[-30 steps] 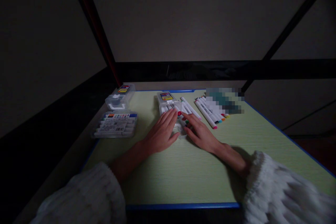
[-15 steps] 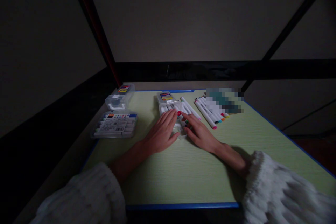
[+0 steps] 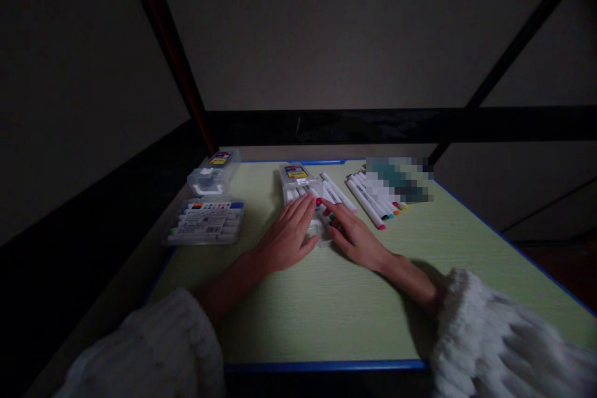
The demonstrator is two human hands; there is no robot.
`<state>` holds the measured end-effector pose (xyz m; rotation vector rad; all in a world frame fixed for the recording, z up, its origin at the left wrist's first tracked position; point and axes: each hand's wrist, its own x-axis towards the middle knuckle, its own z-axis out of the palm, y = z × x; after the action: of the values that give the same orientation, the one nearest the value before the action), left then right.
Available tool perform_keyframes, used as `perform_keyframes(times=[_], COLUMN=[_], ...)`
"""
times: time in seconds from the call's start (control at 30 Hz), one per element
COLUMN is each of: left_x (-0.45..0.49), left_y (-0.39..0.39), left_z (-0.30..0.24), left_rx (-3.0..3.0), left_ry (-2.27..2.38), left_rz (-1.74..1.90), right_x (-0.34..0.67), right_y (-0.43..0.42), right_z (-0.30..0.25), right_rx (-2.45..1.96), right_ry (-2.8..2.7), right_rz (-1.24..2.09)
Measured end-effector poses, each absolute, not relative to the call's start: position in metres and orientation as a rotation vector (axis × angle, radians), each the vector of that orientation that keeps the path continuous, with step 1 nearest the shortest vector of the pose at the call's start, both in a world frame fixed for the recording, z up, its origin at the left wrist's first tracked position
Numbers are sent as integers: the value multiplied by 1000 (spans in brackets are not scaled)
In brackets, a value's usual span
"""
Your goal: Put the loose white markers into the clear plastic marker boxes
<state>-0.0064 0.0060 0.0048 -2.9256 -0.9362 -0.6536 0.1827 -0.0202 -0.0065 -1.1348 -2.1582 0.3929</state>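
Left of the middle case, near side: flat case (image 3: pixel 205 224), transparent, holding markers.
Left of the middle case, far side: handled case (image 3: pixel 214 173), clear; contents lost in dim light.
Left hand (image 3: pixel 286 236): at the middle case's near side, masking part of its front; fingers straight, side by side, thumb apart.
Middle case (image 3: pixel 298 175): part-filled, by appearance; white markers (image 3: pixel 293 194) inside.
Red cap (image 3: pixel 318 201): at the middle case's near right corner, between both hands' fingertips; whether pressed, unclear.
Clear piece (image 3: pixel 321 237): nearer than the middle case, partly hidden; attachment unclear.
Right hand (image 3: pixel 355 234): right of the middle case's near side; index and thumb parted, grip cannot be told.
Loose markers (image 3: pixel 366 199): right of the middle case, uncased; some behind a pixelated patch (image 3: pixel 396 180).
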Motion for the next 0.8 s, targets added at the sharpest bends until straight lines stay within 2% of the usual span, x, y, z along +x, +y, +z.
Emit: perform_keyframes(times=[0.8], left_x=[-6], left_y=[4], left_z=[5], left_rx=[-2905], left_ry=[-958], left_rz=[-599], right_x=[183], right_y=[-19], right_z=[-7], right_rx=[-1127], right_ry=[-2162], right_rz=[394])
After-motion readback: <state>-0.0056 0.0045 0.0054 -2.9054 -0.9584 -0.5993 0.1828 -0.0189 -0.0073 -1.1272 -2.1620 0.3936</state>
